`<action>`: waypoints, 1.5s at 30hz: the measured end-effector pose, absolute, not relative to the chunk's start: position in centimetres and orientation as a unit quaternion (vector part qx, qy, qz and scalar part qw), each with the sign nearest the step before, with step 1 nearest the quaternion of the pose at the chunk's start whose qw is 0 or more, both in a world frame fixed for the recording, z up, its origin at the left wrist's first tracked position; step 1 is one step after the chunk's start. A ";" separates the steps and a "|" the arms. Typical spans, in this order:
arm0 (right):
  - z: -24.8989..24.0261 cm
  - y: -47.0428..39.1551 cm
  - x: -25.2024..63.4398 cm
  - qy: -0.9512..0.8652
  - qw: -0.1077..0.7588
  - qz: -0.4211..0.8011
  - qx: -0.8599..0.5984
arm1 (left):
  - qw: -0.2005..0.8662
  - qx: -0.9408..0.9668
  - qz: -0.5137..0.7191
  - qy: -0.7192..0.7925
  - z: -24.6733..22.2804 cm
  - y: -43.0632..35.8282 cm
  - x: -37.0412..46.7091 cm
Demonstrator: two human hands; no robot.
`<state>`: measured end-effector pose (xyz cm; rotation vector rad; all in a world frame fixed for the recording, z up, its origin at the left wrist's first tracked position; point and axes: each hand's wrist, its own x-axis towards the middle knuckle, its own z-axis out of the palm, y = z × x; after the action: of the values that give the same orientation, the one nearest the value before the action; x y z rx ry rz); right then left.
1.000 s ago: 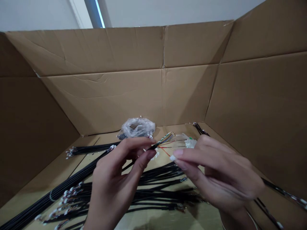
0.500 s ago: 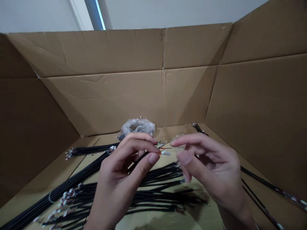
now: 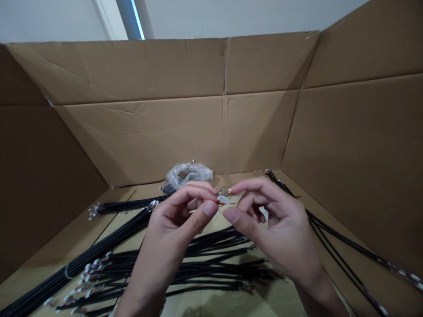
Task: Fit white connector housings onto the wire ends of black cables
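Observation:
Thumb and fingers of my left hand (image 3: 185,220) are closed around the end of a cable, most of which the hand hides. From the fingertips a small white connector (image 3: 224,200) and thin coloured wires (image 3: 226,192) stick out to the right. My right hand (image 3: 274,220) is beside them, its index fingertip at the wire ends and its thumb apart from the index finger, just below right of the connector. No object shows held in it.
Black cables (image 3: 211,268) with white connectors lie below the hands. A tied bundle (image 3: 99,248) runs along the left, more cables (image 3: 350,244) at the right. A clear plastic bag (image 3: 188,174) sits by the rear cardboard wall (image 3: 148,136).
My right hand has moved left and slightly up, closer to my left hand. The white connector now sits higher and further left, and the coloured wires have shifted.

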<state>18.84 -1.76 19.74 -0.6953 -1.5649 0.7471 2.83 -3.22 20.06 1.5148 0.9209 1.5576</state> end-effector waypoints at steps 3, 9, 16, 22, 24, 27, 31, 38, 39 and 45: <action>19.7 -1.6 18.6 -0.673 0.591 0.323 -0.305 | 0.387 0.589 0.610 0.362 20.0 -3.1 3.0; 19.8 -1.8 18.7 -0.670 0.596 0.314 -0.311 | 0.401 0.573 0.617 0.363 19.6 -2.8 3.4; 19.9 -1.4 18.6 -0.674 0.582 0.336 -0.306 | 0.394 0.568 0.623 0.366 19.5 -2.8 3.5; 19.6 -1.5 18.5 -0.665 0.587 0.345 -0.308 | 0.356 0.578 0.628 0.381 19.8 -2.9 3.7; 19.6 -1.4 18.6 -0.661 0.579 0.368 -0.305 | 0.351 0.575 0.631 0.385 19.8 -2.9 3.8; 19.5 -0.8 18.5 -0.639 0.548 0.467 -0.270 | 0.348 0.560 0.644 0.389 19.6 -2.9 3.8; 19.3 0.5 18.0 -0.581 0.488 0.618 -0.208 | 0.358 0.545 0.651 0.389 19.5 -2.8 3.5; 19.0 -0.3 17.9 -0.608 0.623 0.423 -0.251 | 0.351 0.536 0.659 0.393 19.7 -2.8 3.5; 18.9 -0.7 18.0 -0.619 0.642 0.371 -0.260 | 0.348 0.537 0.659 0.395 19.8 -2.8 3.5; 18.7 -1.6 18.1 -0.683 0.651 0.199 -0.265 | 0.349 0.551 0.647 0.395 19.9 -2.8 3.4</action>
<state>18.11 -1.63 18.66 -0.6007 -1.5498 0.4524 3.45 -2.84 19.95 1.4289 1.0224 1.6770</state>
